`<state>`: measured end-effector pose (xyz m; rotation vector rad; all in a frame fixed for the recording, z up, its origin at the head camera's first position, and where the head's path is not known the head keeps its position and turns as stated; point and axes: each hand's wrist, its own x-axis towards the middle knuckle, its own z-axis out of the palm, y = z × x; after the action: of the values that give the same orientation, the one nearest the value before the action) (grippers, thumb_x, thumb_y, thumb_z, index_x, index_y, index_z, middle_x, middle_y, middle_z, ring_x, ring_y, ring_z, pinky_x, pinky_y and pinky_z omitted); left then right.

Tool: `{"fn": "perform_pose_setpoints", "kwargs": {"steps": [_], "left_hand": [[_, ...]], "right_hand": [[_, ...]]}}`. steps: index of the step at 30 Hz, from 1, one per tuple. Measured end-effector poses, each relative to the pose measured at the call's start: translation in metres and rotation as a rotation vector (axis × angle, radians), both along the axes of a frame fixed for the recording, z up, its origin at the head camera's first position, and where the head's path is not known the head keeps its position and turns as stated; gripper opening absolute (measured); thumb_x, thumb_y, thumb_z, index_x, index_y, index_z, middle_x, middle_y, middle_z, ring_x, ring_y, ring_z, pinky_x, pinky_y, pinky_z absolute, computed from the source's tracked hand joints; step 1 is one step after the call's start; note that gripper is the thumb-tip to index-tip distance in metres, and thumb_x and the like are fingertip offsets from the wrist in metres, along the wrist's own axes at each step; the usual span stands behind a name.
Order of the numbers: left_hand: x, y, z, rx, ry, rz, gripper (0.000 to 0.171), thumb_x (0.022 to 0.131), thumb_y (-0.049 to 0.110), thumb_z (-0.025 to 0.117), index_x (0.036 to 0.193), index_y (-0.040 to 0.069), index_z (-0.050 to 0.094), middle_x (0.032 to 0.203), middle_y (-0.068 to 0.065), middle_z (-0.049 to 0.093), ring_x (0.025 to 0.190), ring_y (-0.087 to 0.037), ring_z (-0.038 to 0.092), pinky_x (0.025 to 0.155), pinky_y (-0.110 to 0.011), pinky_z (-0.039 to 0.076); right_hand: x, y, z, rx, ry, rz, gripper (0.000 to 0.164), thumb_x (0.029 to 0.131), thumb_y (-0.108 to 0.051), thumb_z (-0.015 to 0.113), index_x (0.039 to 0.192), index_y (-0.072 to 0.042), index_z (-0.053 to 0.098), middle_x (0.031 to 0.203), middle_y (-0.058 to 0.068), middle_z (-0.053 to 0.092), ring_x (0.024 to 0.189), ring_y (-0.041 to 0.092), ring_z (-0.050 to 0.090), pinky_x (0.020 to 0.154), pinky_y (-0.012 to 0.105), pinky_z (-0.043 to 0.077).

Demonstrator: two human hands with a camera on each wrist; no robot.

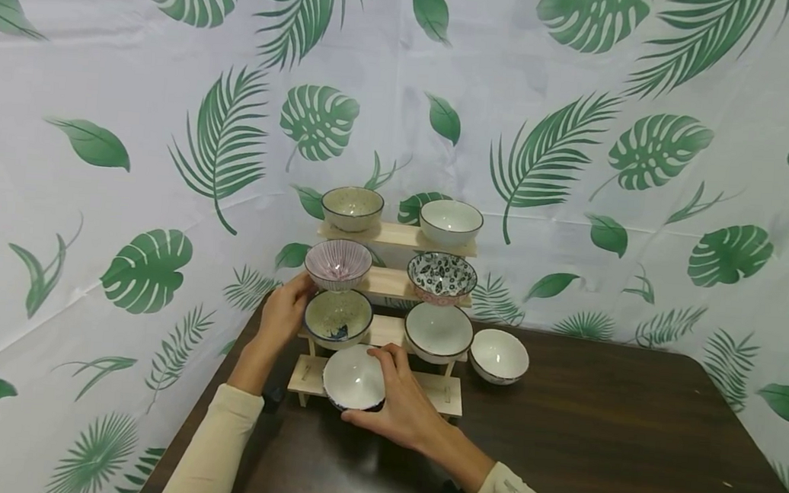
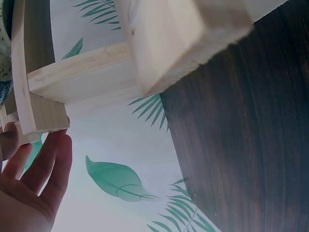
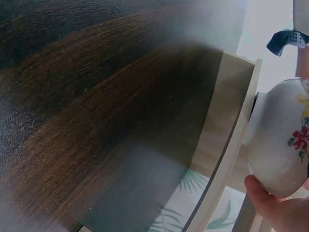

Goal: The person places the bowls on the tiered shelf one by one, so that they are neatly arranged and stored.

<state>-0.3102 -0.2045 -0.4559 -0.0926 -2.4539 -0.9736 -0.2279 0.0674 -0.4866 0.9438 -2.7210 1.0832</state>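
My right hand grips a white bowl on the lowest step of a wooden tiered rack, thumb at its near side and fingers over the far rim. Coloured flowers show on this bowl's outside in the right wrist view, where the thumb presses its wall. My left hand is at the rack's left side, beside a green-glazed bowl and just below a pink striped bowl. In the left wrist view its fairly straight fingers reach to a wooden board end.
Higher on the rack stand a beige bowl, a white bowl, a black-patterned bowl and a pale bowl. Another white bowl stands on the dark table, right of the rack. A leaf-print cloth hangs behind.
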Motion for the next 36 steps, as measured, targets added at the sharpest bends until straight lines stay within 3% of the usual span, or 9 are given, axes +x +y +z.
{"fn": "perform_pose_setpoints", "kwargs": {"steps": [10, 16, 36], "left_hand": [[0.001, -0.001, 0.0, 0.007, -0.027, 0.005, 0.026, 0.102, 0.016, 0.062, 0.126, 0.015, 0.073, 0.128, -0.015, 0.073, 0.117, -0.045, 0.068, 0.091, -0.065, 0.052], [0.0, -0.001, 0.0, 0.001, -0.003, 0.002, 0.025, 0.101, 0.014, 0.063, 0.124, 0.013, 0.073, 0.127, -0.015, 0.073, 0.115, -0.045, 0.069, 0.091, -0.065, 0.052], [-0.001, 0.001, 0.0, 0.009, -0.026, 0.005, 0.031, 0.101, 0.012, 0.062, 0.13, 0.014, 0.071, 0.136, -0.013, 0.069, 0.122, -0.044, 0.066, 0.099, -0.063, 0.05]], "right_hand": [[-0.001, 0.0, 0.0, 0.01, 0.057, 0.022, 0.093, 0.075, -0.06, 0.086, 0.149, -0.022, 0.043, 0.144, 0.006, 0.041, 0.124, 0.024, 0.057, 0.097, 0.046, 0.055], [-0.001, 0.0, 0.003, 0.022, 0.08, 0.023, 0.093, 0.075, -0.057, 0.087, 0.149, -0.02, 0.043, 0.146, 0.006, 0.043, 0.126, 0.024, 0.057, 0.097, 0.045, 0.056], [0.0, -0.013, -0.003, -0.022, 0.017, 0.017, 0.084, 0.078, -0.065, 0.081, 0.141, -0.019, 0.049, 0.154, 0.01, 0.039, 0.13, 0.027, 0.057, 0.101, 0.047, 0.054]]}}
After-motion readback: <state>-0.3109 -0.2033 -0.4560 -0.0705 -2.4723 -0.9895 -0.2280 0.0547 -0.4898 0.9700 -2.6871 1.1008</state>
